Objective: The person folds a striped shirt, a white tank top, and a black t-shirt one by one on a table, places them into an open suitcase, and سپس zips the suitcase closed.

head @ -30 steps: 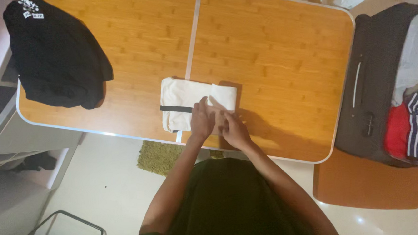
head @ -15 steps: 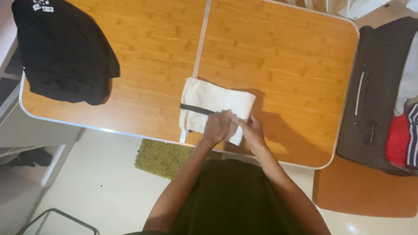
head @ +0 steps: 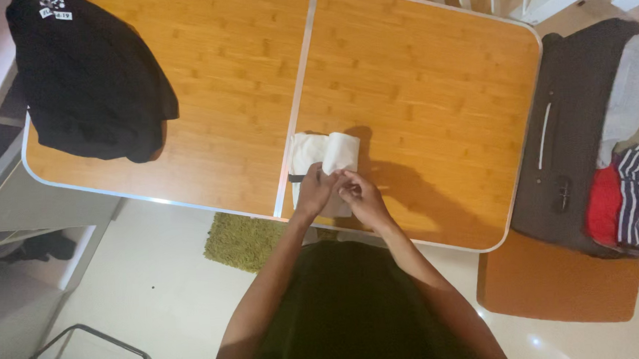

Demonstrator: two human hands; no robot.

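Observation:
A white cloth [head: 317, 155] with a dark stripe lies rolled into a narrow bundle near the front edge of the wooden folding table [head: 417, 87]. My left hand [head: 316, 190] and my right hand [head: 360, 196] meet at the near end of the roll, fingers closed on the fabric. Both hands sit side by side, touching each other, and hide the cloth's near end. My forearms reach up from my dark shirt at the bottom of the view.
A black garment [head: 84, 75] with a small white print lies on the table's far left. An open dark suitcase [head: 587, 136] with red, striped and grey clothes stands at the right. A green mat [head: 242, 242] lies under the table edge.
The white cloth has gone from a flat folded rectangle to a tighter, narrower roll. My hands have shifted along its near end while rolling it.

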